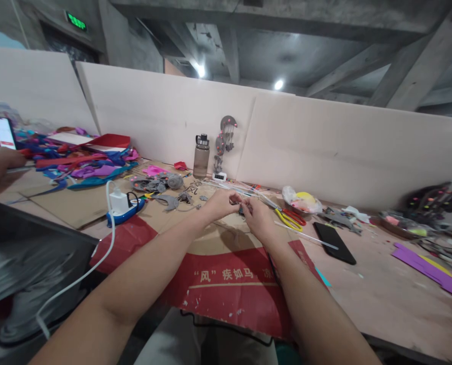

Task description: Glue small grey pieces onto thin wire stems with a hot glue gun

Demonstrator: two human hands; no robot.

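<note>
left hand [221,203] and right hand [258,219] tight around one small dark piece [242,209]; one scissors [291,218], one phone [334,236]

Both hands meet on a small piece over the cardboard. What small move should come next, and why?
Probably a twist or press of the grey piece, since left hand and right hand both pinch it above the cardboard, while the scissors lie untouched.

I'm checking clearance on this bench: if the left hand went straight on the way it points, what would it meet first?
Almost at once the small dark piece that the left hand and right hand seem to pinch together, then the right hand's fingers. Depth is hard to judge.
</note>
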